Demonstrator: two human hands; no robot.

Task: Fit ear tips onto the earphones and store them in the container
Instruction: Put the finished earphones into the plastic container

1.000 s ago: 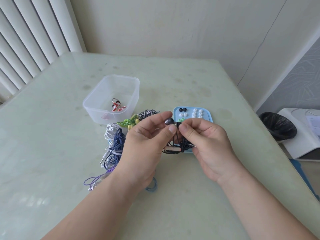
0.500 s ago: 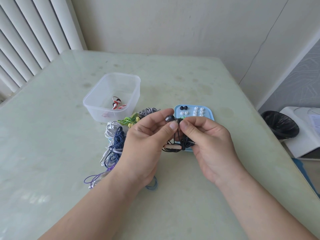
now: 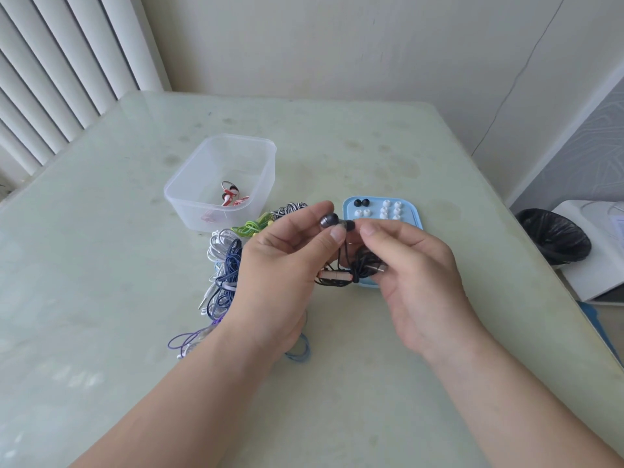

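Both forearms are raised over the counter point(image 3: 337, 146), hands meeting just in front of the blue tray point(image 3: 414, 216). The left hand point(image 3: 280, 265) pinches a dark earbud point(image 3: 329, 220) between thumb and forefinger. A black ear tip point(image 3: 350, 225) sits on its nozzle. The right hand point(image 3: 415, 275) has fingers curled round the bundled black cable point(image 3: 363, 265), its thumb tip just beside the ear tip. The container point(image 3: 189, 204) stands behind the left hand, holding red-and-white earphones point(image 3: 231, 196).

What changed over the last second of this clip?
The right hand, gripping the black cable, drew its fingertips back from the earbud, exposing a black ear tip on it. The left hand still pinches the earbud; container, tray and cable pile stayed put.
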